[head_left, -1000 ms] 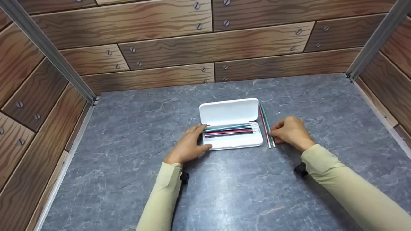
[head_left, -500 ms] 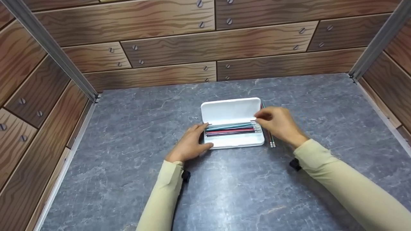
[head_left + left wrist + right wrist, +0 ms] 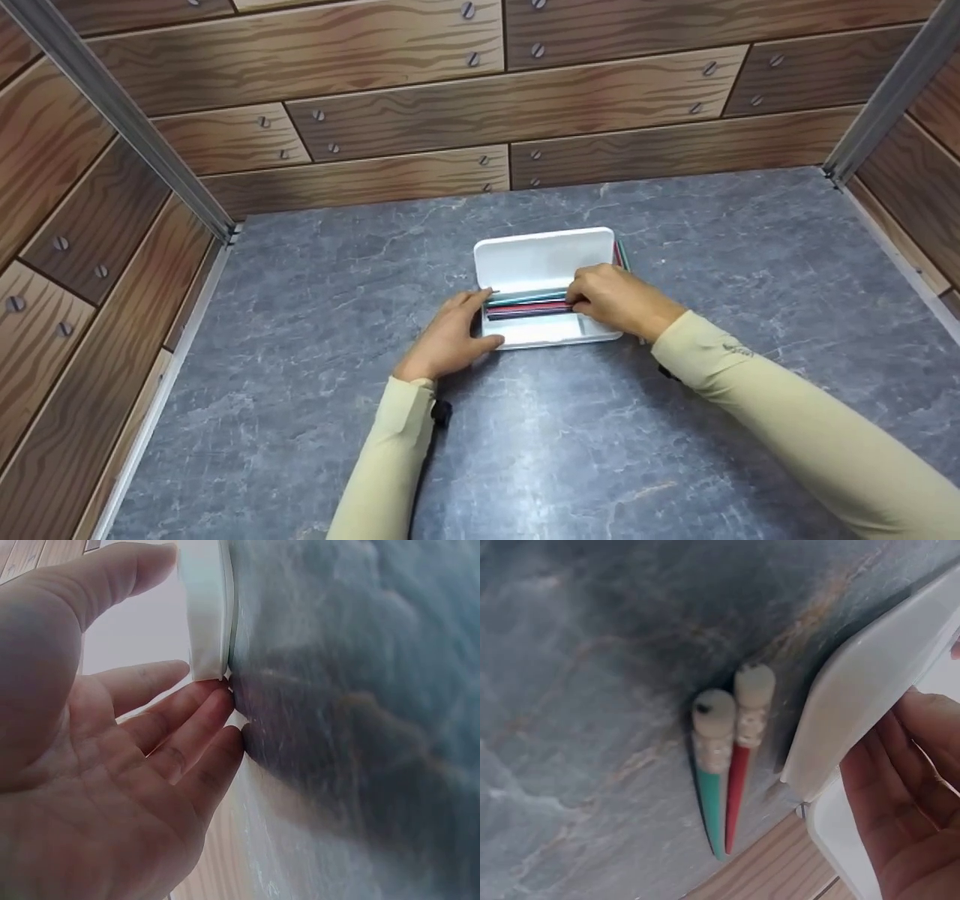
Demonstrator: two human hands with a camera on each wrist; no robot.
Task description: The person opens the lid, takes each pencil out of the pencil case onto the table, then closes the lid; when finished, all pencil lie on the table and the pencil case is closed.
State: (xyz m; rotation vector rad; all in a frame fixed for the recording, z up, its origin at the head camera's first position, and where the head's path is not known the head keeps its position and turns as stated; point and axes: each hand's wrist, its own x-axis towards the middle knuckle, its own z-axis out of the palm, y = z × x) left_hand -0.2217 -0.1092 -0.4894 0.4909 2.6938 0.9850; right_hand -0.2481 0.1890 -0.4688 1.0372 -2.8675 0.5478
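While you look down at the grey marble-patterned tabletop (image 3: 300, 420), a white pencil case (image 3: 544, 334) sits open at the centre of the head view, its lid (image 3: 540, 259) standing up behind the tray. Your left hand (image 3: 450, 337) is just left of centre in the frame, braced against the case's left end: the thumb lies along the near corner and the fingers reach up the left wall, relaxed rather than clenched. The left wrist view confirms this, showing your left hand (image 3: 97, 757) spread open, palm towards the camera, fingertips (image 3: 217, 701) touching the white edge of the pencil case (image 3: 204, 607).

Your right hand (image 3: 619, 300) is right of centre in the head view, lying over the right half of the tray, fingers curled down onto the pencils (image 3: 525, 306) lined up inside it. Teal, red and dark pencils lie side by side, running left to right across the tray. The fingertips appear to pinch the pencils' right ends, though the hand itself hides the exact contact.

Two more pencils lie on the tabletop just right of the case, peeking out at the lid's upper right corner. The right wrist view shows them at mid-frame: a green pencil (image 3: 712, 787) and a red pencil (image 3: 739, 780), touching one another, eraser ends towards the camera, just beside the case's corner.

Wood-plank panels (image 3: 450, 90) fill the top of the head view.
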